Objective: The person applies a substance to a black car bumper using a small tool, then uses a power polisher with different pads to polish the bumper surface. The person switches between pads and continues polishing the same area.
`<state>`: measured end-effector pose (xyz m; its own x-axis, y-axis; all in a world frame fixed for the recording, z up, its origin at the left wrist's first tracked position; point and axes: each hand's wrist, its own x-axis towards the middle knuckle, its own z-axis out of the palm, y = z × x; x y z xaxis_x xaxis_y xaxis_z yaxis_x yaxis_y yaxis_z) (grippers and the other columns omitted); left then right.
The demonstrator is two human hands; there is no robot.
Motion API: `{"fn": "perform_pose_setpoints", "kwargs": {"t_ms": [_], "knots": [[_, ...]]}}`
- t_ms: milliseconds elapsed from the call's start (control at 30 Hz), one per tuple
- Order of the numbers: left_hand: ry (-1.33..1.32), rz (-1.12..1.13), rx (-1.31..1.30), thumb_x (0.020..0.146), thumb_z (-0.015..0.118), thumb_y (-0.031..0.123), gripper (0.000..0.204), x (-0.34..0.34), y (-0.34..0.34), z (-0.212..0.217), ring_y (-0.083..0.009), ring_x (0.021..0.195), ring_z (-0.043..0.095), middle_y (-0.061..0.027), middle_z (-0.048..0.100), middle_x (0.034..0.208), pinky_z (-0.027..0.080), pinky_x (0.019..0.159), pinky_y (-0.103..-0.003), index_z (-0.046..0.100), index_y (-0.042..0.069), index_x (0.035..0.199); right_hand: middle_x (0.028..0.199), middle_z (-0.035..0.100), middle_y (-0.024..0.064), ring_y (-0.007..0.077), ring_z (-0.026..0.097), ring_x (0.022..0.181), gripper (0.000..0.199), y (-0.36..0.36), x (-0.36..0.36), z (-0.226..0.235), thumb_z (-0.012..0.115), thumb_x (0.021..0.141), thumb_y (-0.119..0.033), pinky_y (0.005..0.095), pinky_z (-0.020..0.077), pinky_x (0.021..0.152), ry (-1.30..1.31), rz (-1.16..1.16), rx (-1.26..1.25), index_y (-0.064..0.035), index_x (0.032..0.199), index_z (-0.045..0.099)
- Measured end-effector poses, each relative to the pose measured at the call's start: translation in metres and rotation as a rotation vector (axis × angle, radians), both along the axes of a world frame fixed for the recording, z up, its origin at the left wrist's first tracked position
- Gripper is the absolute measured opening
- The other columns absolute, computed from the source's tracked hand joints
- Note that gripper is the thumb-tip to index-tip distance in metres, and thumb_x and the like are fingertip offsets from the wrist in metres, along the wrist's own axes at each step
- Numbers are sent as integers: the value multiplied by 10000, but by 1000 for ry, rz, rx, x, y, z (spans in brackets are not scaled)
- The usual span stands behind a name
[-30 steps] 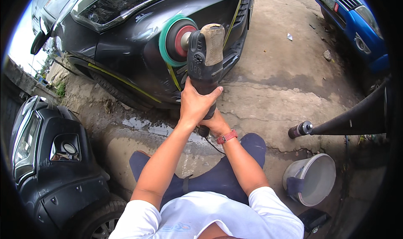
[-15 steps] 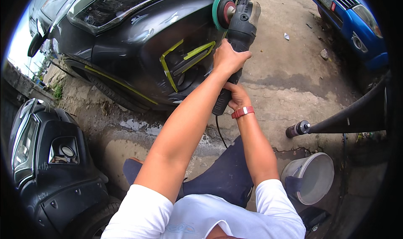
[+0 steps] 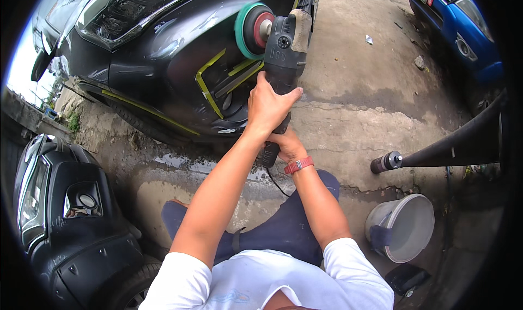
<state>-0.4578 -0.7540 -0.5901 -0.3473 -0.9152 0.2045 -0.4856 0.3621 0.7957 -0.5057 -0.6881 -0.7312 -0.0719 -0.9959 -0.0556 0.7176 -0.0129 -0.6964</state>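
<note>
The left hand is clenched around the body of a black polishing machine, just behind its head, fingers wrapped over the top. The right hand grasps the machine's rear grip lower down, a red wristband at the wrist, with the black cord trailing from it toward the knees. The machine's green foam pad presses against the front bumper of a dark grey car, beside strips of yellow masking tape. On the concrete ground, near the person's right side, stands a white bucket. A blue car sits well apart at the upper right.
</note>
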Motion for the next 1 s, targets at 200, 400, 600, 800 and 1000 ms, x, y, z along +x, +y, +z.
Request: {"fn": "perform_pose_setpoints", "kwargs": {"t_ms": [200, 400, 600, 800, 1000], "knots": [[-9, -8, 97, 753, 902, 411, 872, -56, -10, -25, -459, 1164, 752, -301, 770, 1204, 570, 1056, -508, 549, -62, 1396, 916, 716, 88, 210, 686, 731, 299, 9, -48, -7, 814, 838, 0, 348, 566, 675, -66, -79, 51, 2, 1107, 684], [-16, 39, 140, 756, 921, 404, 865, -25, 14, -74, -474, 1134, 756, -306, 773, 1182, 581, 1021, -524, 549, -47, 1393, 953, 724, 100, 218, 704, 767, 350, 37, -24, -57, 818, 841, 34, 356, 581, 695, -55, -32, 190, 6, 1158, 673], [-53, 19, 158, 775, 923, 403, 846, 44, 57, -116, -477, 1083, 768, -298, 782, 1131, 593, 975, -527, 556, -56, 1383, 1205, 724, 96, 240, 728, 1043, 658, 87, 59, -102, 892, 816, 15, 391, 594, 890, -134, -63, 241, -26, 1401, 592], [86, -88, 423, 812, 968, 292, 774, 119, 124, -167, -284, 1199, 731, -176, 751, 1303, 563, 1053, -429, 595, -14, 1416, 1267, 752, 90, 226, 723, 1166, 644, 166, 119, -141, 940, 806, -70, 383, 560, 1013, 213, -96, 345, -26, 1387, 664], [76, -3, 473, 818, 964, 337, 765, 138, 131, -201, -319, 1151, 759, -187, 775, 1260, 574, 1024, -436, 606, 8, 1409, 875, 762, 59, 167, 732, 753, 228, 182, 135, -160, 892, 855, -119, 343, 589, 730, 312, 10, 509, -20, 1016, 763]]}}
